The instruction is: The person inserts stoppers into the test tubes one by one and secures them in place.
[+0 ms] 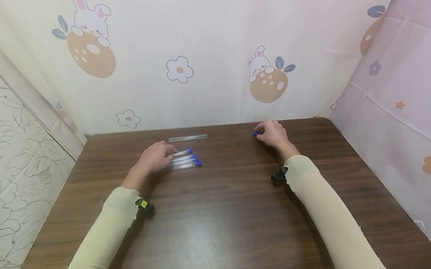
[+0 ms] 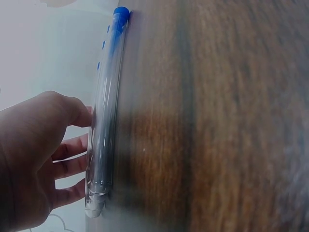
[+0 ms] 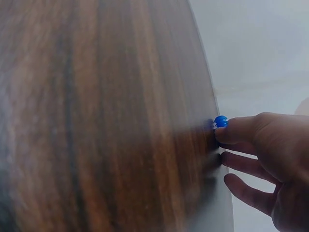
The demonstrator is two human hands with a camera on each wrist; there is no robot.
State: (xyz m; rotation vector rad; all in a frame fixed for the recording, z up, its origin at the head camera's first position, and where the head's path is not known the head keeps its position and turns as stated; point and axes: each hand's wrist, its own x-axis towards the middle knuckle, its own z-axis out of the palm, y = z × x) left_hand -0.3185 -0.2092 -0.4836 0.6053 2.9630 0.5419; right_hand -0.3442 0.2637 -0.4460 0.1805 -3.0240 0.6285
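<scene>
Several clear test tubes with blue stoppers (image 1: 181,163) lie side by side at the left of the table. My left hand (image 1: 157,156) is over their left ends and holds the farthest capped test tube (image 1: 182,153) between thumb and fingers. In the left wrist view, the nearest test tube (image 2: 107,101) partly hides those fingertips. An uncapped test tube (image 1: 188,138) lies behind the row. Over at the far right, my right hand (image 1: 273,134) pinches a small blue stopper (image 3: 221,121) between thumb and index finger, close to the table's back edge.
The brown wood-grain table (image 1: 206,218) ends at a patterned curtain (image 1: 212,89) along the back. Another curtain (image 1: 404,96) hangs at the right, and a panel with floral line drawings (image 1: 11,165) stands at the left.
</scene>
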